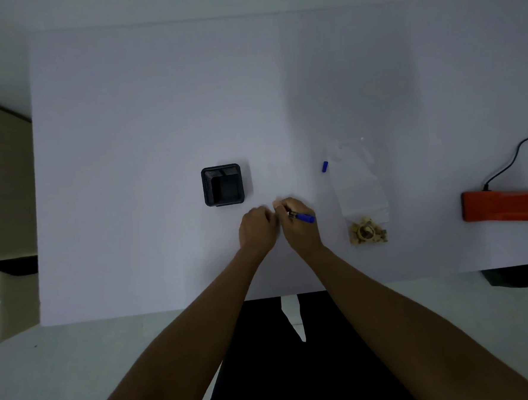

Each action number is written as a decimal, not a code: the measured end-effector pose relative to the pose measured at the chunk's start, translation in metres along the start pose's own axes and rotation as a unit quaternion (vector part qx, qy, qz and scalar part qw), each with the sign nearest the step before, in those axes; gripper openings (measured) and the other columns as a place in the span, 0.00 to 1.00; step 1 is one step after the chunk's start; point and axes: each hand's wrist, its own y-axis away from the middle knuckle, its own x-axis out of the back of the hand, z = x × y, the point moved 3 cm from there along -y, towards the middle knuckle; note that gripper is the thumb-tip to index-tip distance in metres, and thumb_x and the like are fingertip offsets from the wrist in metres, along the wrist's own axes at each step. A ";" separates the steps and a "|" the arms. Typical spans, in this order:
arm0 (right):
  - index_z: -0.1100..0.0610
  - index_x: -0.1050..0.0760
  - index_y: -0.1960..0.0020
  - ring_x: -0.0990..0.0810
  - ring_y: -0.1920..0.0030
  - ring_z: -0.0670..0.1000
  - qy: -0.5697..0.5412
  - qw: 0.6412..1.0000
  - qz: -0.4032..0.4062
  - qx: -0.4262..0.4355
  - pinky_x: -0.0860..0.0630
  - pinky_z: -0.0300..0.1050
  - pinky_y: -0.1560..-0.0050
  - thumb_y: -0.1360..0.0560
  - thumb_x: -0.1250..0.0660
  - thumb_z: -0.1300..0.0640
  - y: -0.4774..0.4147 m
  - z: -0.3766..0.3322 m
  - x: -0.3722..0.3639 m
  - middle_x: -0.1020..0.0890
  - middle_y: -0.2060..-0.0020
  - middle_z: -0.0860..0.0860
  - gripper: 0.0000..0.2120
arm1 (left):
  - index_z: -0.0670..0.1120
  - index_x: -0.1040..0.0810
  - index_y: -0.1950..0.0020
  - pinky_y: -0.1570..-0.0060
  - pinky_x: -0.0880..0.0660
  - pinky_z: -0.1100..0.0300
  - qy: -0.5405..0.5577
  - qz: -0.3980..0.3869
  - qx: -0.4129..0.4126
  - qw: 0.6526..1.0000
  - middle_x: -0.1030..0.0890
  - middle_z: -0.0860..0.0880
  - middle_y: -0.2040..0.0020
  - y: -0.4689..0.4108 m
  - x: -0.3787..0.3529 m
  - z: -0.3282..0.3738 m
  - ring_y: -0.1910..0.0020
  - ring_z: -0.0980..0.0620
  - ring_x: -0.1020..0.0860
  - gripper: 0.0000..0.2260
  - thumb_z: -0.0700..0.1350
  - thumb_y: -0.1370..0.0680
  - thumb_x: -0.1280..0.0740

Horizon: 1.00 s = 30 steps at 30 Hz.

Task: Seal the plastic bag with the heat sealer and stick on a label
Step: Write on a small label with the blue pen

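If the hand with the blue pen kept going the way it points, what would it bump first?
Probably the black tray, just ahead of the right hand and its pen; the left hand sits beside that path, close.

Your bare forearms converge forward; your left hand (258, 228) curls just beside your right hand (298, 228), which grips a pen (305, 218).

Right of the plastic bag (359, 187), the orange heat sealer (504, 206) and its cable (513, 156) are cut off at the edge. Left of it, the right hand (298, 225) hides the tip of the blue pen (305, 218); whether the blurred left hand (256, 228) holds anything, I can't tell.
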 end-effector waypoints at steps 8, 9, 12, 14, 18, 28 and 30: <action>0.61 0.24 0.61 0.24 0.66 0.45 -0.023 0.997 0.013 -0.066 0.31 0.30 0.61 0.19 0.36 0.57 0.009 0.002 0.014 0.22 0.67 0.52 0.14 | 0.42 0.25 0.51 0.59 0.28 0.60 0.019 0.055 -0.045 0.997 0.23 0.47 0.57 0.011 0.011 0.010 0.60 0.51 0.25 0.07 0.45 0.20 0.38; 0.62 0.23 0.60 0.23 0.66 0.48 -0.049 0.994 0.027 -0.092 0.28 0.35 0.61 0.19 0.36 0.56 0.011 0.001 0.018 0.20 0.67 0.54 0.13 | 0.43 0.25 0.52 0.60 0.28 0.60 0.025 0.059 -0.065 0.996 0.23 0.47 0.57 0.010 0.012 0.018 0.60 0.51 0.25 0.06 0.44 0.19 0.38; 0.63 0.22 0.57 0.21 0.67 0.57 -0.126 0.976 0.086 -0.154 0.23 0.48 0.65 0.19 0.36 0.55 0.014 -0.007 0.040 0.19 0.66 0.59 0.14 | 0.44 0.25 0.54 0.61 0.27 0.60 0.036 0.061 -0.109 0.992 0.22 0.48 0.58 0.000 0.012 0.050 0.61 0.52 0.25 0.05 0.43 0.20 0.38; 0.61 0.19 0.55 0.19 0.66 0.53 -0.155 0.967 0.115 -0.168 0.21 0.46 0.68 0.19 0.36 0.56 0.017 -0.016 0.063 0.17 0.64 0.58 0.11 | 0.44 0.24 0.51 0.58 0.26 0.60 0.036 0.062 -0.128 0.989 0.22 0.48 0.56 -0.014 0.010 0.074 0.59 0.52 0.25 0.04 0.43 0.20 0.37; 0.52 0.17 0.51 0.15 0.59 0.55 -0.204 0.951 0.139 -0.188 0.18 0.51 0.64 0.18 0.38 0.54 0.024 -0.022 0.108 0.14 0.61 0.54 0.11 | 0.43 0.24 0.44 0.53 0.27 0.59 -0.008 0.019 -0.155 0.988 0.21 0.46 0.50 -0.045 -0.011 0.115 0.53 0.49 0.23 0.10 0.47 0.21 0.36; 0.61 0.16 0.56 0.27 0.71 0.43 -0.256 0.931 0.192 -0.174 0.32 0.35 0.71 0.20 0.44 0.43 0.012 -0.025 0.184 0.16 0.63 0.58 0.26 | 0.45 0.27 0.55 0.60 0.24 0.55 -0.135 0.008 -0.189 0.972 0.23 0.46 0.56 -0.076 -0.051 0.146 0.59 0.46 0.22 0.07 0.47 0.21 0.35; 0.59 0.16 0.57 0.26 0.69 0.44 -0.223 0.942 0.193 -0.162 0.30 0.38 0.67 0.19 0.40 0.48 0.006 -0.028 0.191 0.19 0.67 0.54 0.20 | 0.44 0.26 0.56 0.61 0.28 0.56 -0.124 0.012 -0.178 0.976 0.23 0.45 0.57 -0.075 -0.047 0.146 0.59 0.46 0.23 0.07 0.46 0.20 0.36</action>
